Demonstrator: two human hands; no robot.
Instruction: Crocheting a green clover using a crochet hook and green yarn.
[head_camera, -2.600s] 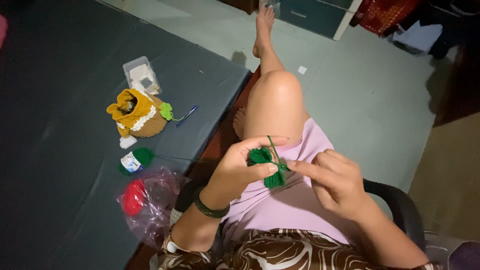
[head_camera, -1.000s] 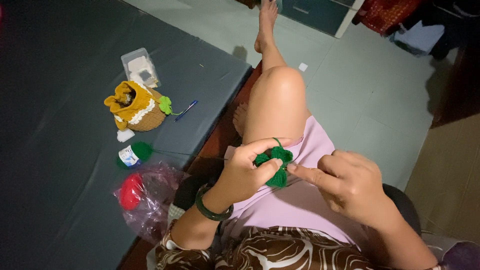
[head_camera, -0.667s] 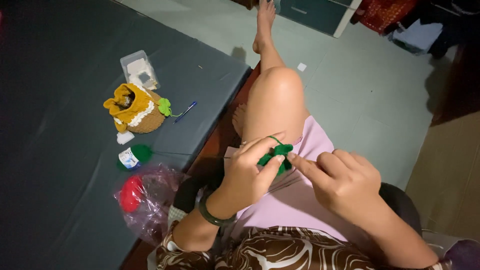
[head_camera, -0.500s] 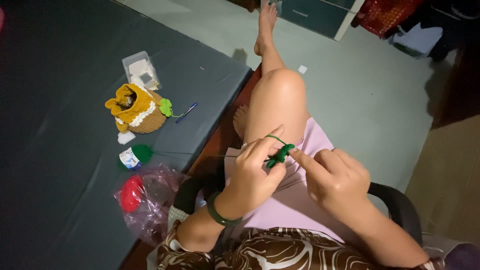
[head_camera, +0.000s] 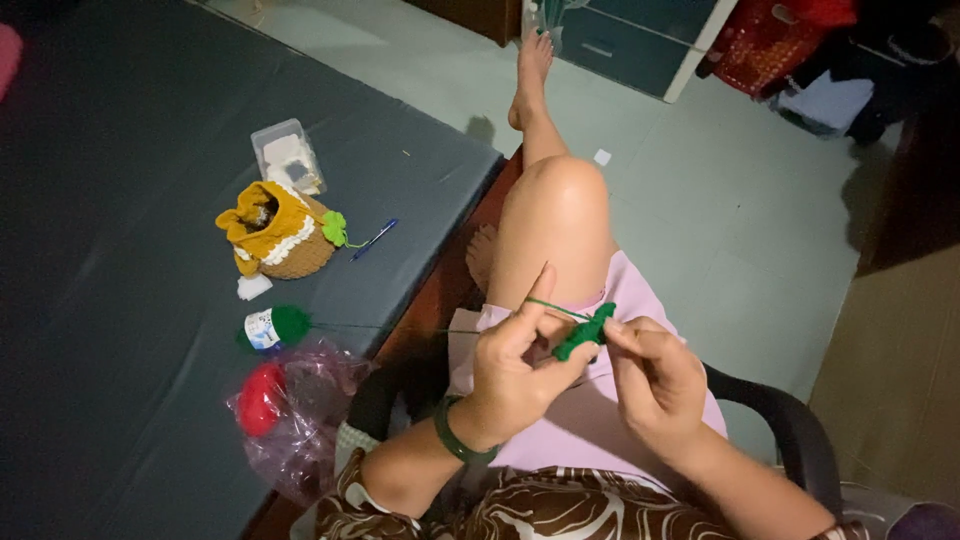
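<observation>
We hold the small green crocheted piece (head_camera: 585, 332) above our lap, between both hands. Our left hand (head_camera: 515, 370) pinches its lower end with thumb and fingers, and the forefinger stands up with the green yarn strand (head_camera: 555, 309) running over it. Our right hand (head_camera: 655, 375) is closed at the piece's other edge; any hook in it is too small to make out. To work this stitch well, we judge that the strand over the raised forefinger wants even tension and the left pinch should sit close to the working edge. The strand trails out past the left hand to the green yarn ball (head_camera: 275, 328) on the dark surface (head_camera: 120, 200), near the crocheted brown pouch (head_camera: 280, 235) and the plastic bag with red yarn (head_camera: 275, 400).
</observation>
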